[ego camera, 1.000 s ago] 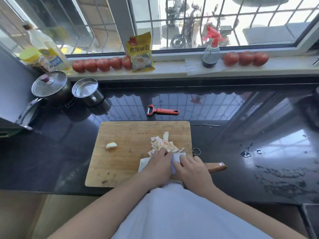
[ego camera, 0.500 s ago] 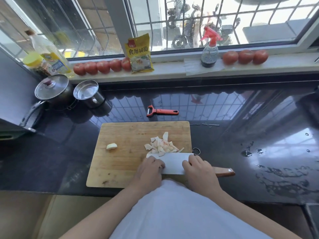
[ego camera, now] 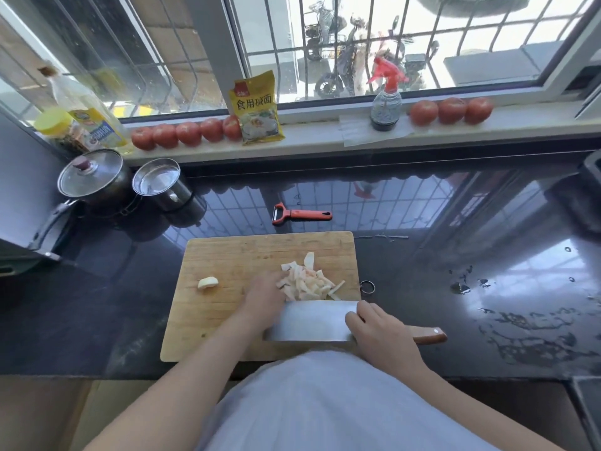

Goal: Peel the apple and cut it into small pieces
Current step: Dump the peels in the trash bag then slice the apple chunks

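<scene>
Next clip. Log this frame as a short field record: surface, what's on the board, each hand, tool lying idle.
surface: wooden cutting board on dark countertop
cut pile: apple pieces, right part of board
stray piece: apple chunk, left part of board, apart from pile
left hand: blurred, at the pile's left edge; grip unclear
right hand: grips cleaver at the handle, blade lying flat
idle tool: red peeler, on countertop behind board
</scene>
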{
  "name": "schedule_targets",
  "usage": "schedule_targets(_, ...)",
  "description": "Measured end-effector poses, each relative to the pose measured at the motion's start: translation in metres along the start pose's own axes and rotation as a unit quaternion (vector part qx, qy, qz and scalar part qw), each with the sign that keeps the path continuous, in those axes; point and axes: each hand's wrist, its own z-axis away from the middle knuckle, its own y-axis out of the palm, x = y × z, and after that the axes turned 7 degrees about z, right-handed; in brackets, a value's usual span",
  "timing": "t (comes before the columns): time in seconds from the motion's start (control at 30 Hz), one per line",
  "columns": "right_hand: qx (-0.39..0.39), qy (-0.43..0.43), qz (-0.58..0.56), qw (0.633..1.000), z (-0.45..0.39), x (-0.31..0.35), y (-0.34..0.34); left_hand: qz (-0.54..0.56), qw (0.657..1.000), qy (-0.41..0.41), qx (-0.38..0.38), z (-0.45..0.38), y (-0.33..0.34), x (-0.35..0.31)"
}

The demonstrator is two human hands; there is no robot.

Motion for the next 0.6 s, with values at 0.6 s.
schedule_targets(0.6,0.243,0.186,-0.18,0.935,-0.057,0.129,0.023,-0.066,0.995,-0.071,-0.015,-0.023,-0.11,0.141)
